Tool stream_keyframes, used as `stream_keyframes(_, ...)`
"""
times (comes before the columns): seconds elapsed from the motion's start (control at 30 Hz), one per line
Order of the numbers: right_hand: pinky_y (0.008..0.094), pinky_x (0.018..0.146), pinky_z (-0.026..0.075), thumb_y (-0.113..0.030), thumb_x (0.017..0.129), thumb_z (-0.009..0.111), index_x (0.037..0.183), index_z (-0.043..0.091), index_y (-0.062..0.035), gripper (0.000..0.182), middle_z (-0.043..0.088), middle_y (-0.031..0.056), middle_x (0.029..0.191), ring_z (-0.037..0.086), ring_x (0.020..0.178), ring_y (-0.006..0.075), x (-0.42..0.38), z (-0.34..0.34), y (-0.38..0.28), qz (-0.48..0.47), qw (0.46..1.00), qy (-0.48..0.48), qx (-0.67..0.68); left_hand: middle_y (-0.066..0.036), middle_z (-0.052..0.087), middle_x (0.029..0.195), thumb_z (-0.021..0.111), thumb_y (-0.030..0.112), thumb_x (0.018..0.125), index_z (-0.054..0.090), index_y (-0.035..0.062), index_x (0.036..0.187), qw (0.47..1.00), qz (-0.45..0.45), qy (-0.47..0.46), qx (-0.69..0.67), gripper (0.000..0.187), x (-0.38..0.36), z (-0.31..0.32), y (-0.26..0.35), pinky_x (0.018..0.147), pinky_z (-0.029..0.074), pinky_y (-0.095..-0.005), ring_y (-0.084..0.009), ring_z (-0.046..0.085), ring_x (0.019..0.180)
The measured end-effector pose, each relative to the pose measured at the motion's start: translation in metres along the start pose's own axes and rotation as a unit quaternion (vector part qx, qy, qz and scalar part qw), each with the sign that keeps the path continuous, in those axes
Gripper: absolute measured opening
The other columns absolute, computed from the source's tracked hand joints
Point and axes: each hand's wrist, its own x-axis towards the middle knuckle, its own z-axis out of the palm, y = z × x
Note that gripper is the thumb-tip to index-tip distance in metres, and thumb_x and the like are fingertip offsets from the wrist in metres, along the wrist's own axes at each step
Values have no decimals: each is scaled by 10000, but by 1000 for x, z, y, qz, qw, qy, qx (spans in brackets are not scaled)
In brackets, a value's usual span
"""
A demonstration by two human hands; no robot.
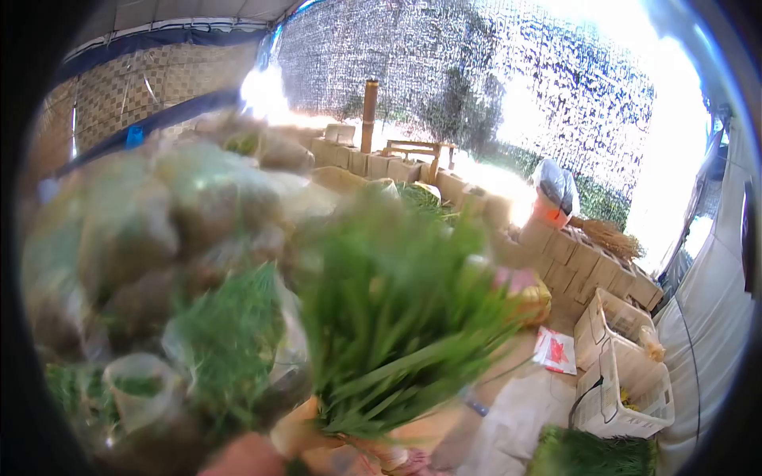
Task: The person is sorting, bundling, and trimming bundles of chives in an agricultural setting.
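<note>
A large bunch of long green leaves (405,317) fills the middle of the view, its tops blurred by motion. At its lower left end my left hand (290,432) is closed round the base, partly cut off by the bottom edge and smeared. I cannot make out my right hand. Left of the bunch, feathery green herbs (234,341) stand in an open clear plastic bag (290,325). Another clear bag (143,389) with greens is at the lower left.
Large, blurred plastic bags (119,230) are piled at the left. White crates (627,389) stand at the right, near a low block wall (583,262). Greens (595,452) lie at the lower right. A red-and-white packet (555,351) is on the floor.
</note>
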Motion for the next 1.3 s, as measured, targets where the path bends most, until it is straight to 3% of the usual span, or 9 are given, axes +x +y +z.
stream_keyframes(0.1,410,795,466,-143,802,635,1166,492,-82,396,552,80,1086,521,958,259,13,-20,7,-37,994,20,-104,-170,434,1259,808,345,547,330,25,1291,998,-29,-15,-48,941,2,7,1,961,357,-365,-274,438,1153)
stream_keyframes(0.3,400,800,460,-162,804,633,1168,491,-74,401,550,81,1088,518,962,252,22,-61,22,-69,971,64,-219,-165,428,1266,808,330,546,323,27,1299,998,-61,0,35,945,8,6,-31,969,344,-359,-266,421,1164)
stream_keyframes(0.73,378,810,449,-205,808,631,1173,491,-58,418,545,85,1094,511,972,236,24,-84,28,-87,954,98,-270,-155,414,1282,808,298,545,309,31,1315,988,-104,-6,111,956,15,0,-65,987,315,-346,-248,384,1190)
stream_keyframes(1.3,350,823,433,-261,813,627,1180,491,-37,451,539,89,1100,501,985,215,4,-78,37,-133,938,99,-305,-142,396,1302,809,257,544,289,36,1336,978,-63,-37,196,973,-6,3,-54,1010,277,-329,-225,336,1223)
